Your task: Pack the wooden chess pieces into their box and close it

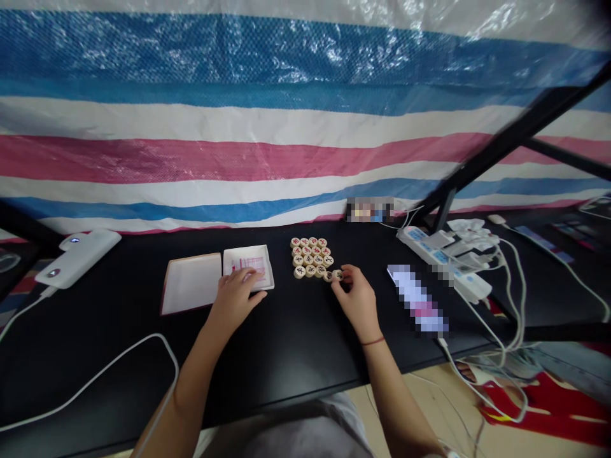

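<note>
Across the black tabletop (286, 356) below a striped tarp (305, 159), my right hand (356, 299) pinches a xiangqi piece (337, 275) beside the other pieces (309, 257); my left hand (236, 299) lies spread on a white tray (260, 251).

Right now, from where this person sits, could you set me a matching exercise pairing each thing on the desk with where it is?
Things:
1. Left hand
2. Right hand
3. Round wooden xiangqi pieces
4. White power strip

Places:
A. Grouped closely on the black desk
B. Far right, with white cables attached
C. On a shallow white tray
D. Touching a piece at the group's edge

Pairs: 1-C, 2-D, 3-A, 4-B
</note>
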Available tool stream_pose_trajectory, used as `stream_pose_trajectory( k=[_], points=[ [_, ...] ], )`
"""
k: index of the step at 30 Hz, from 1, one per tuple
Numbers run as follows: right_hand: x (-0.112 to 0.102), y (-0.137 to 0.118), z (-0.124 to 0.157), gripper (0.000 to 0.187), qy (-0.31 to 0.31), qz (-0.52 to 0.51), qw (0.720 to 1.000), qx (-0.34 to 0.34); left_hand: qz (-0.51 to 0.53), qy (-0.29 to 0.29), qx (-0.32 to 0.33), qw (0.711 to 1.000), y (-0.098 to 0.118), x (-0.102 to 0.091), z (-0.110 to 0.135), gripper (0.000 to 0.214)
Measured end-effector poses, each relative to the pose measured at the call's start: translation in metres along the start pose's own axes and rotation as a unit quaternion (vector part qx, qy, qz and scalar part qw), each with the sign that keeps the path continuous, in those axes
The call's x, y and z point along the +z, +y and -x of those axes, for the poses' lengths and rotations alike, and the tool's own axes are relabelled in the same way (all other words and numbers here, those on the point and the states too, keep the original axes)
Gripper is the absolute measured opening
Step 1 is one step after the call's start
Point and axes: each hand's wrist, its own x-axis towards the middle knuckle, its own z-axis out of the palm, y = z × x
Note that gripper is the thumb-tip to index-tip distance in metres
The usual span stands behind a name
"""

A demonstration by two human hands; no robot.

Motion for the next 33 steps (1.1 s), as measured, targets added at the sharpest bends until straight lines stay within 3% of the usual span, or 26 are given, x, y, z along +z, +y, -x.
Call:
stream_pose_trajectory(
  k=[4,9,16,20,22,23,25,27,29,33],
  points=[
    [0.006,0.002,0.001,0.019,-0.039,0.050,0.995,-0.071,0.026,-0.056,0.007,0.998,-0.004,-0.005,-0.002,0.016],
    [0.014,0.002,-0.001,0.021,-0.024,0.068,0.995,-0.072,0.048,-0.070,0.029,0.996,-0.006,-0.002,-0.005,0.017],
    [0.011,0.002,0.000,0.025,0.017,0.049,0.995,-0.086,0.059,-0.035,0.052,0.996,-0.007,0.006,-0.005,0.016],
    [0.004,-0.029,0.001,0.018,0.085,0.010,0.991,-0.107,0.042,0.027,0.032,0.998,-0.009,-0.003,-0.006,0.019],
    [0.009,-0.057,-0.003,0.016,0.044,-0.018,0.989,-0.141,0.018,0.056,-0.007,0.998,-0.014,-0.008,-0.006,0.019],
    [0.015,-0.073,-0.006,0.019,-0.016,-0.026,0.985,-0.170,0.005,0.068,-0.027,0.997,-0.017,-0.010,-0.005,0.020],
    [0.033,-0.105,-0.016,0.026,-0.134,-0.008,0.960,-0.246,-0.015,0.079,-0.053,0.995,-0.024,-0.010,-0.003,0.023],
    [0.055,-0.131,-0.027,0.028,-0.216,0.065,0.929,-0.293,-0.020,0.060,-0.055,0.996,-0.032,-0.007,-0.001,0.042],
    [0.076,-0.150,-0.038,0.029,-0.270,0.135,0.903,-0.306,-0.008,0.022,-0.056,0.998,-0.038,-0.002,0.001,0.061],
    [0.099,-0.164,-0.051,0.028,-0.303,0.178,0.895,-0.275,0.032,-0.025,-0.050,0.998,-0.047,0.005,0.001,0.066]
  ],
)
